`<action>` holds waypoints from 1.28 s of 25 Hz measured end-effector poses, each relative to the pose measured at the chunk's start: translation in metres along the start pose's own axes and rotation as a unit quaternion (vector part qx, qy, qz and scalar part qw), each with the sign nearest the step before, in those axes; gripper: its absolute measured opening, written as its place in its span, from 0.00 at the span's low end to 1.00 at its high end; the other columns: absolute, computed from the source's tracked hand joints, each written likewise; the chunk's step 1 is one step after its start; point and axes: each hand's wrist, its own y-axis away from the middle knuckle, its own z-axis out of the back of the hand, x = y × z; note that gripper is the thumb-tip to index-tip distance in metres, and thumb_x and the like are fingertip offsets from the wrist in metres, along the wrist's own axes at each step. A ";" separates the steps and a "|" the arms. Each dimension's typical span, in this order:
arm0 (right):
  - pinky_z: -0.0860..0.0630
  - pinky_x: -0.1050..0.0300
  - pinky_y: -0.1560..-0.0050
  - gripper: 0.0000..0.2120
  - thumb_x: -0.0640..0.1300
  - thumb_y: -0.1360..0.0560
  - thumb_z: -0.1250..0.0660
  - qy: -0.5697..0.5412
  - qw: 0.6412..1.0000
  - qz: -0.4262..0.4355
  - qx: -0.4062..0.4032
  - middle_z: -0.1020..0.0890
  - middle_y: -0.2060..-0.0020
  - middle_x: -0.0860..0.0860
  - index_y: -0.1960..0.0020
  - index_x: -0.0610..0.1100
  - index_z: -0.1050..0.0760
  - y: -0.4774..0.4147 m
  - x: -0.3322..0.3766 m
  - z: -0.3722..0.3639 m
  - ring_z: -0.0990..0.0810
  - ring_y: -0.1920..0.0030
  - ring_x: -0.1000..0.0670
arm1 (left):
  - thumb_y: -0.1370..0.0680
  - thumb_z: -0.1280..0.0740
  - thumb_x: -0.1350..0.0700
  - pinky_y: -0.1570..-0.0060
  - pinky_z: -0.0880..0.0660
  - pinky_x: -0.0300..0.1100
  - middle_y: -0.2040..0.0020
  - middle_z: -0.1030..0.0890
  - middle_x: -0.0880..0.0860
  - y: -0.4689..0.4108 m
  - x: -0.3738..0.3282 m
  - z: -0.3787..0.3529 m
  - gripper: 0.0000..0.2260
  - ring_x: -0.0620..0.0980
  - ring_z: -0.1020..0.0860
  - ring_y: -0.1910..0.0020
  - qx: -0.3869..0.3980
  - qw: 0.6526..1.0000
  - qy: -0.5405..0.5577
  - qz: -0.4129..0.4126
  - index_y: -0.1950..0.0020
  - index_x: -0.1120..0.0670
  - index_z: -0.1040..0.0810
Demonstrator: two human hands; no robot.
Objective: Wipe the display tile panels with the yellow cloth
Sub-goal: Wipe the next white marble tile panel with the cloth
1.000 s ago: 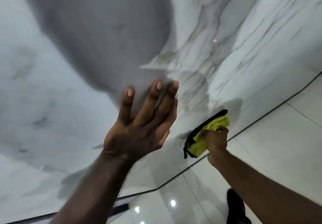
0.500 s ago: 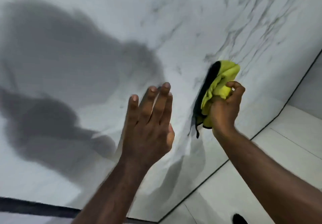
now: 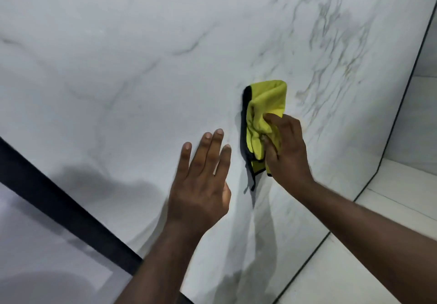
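The right hand (image 3: 287, 148) is gripping the bunched yellow cloth (image 3: 264, 117), fingers curled into its folds, and pressing it against the white marble-veined tile panel (image 3: 142, 67). The cloth's black edge is trailing down to the left of the grip. Just beside it, to the left, the left hand (image 3: 201, 185) is holding nothing, its fingers straight and raised toward the panel. A dark frame strip (image 3: 59, 211) is crossing the view far left of both hands.

Two hands (image 3: 199, 192) (image 3: 287, 148), one cloth (image 3: 264, 114), perhaps two panels (image 3: 142, 67) (image 3: 35, 244)
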 end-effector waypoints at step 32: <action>0.28 0.51 0.45 0.16 0.46 0.24 0.37 -0.042 0.821 -0.558 0.114 0.19 0.46 0.47 0.38 0.46 0.34 0.109 -0.202 -0.030 0.22 0.46 0.43 | 0.26 0.27 0.53 0.17 0.43 0.65 0.19 0.25 0.53 -0.034 -0.096 -0.099 0.30 0.56 0.30 0.19 0.026 0.991 -0.113 -0.071 0.22 0.55 0.21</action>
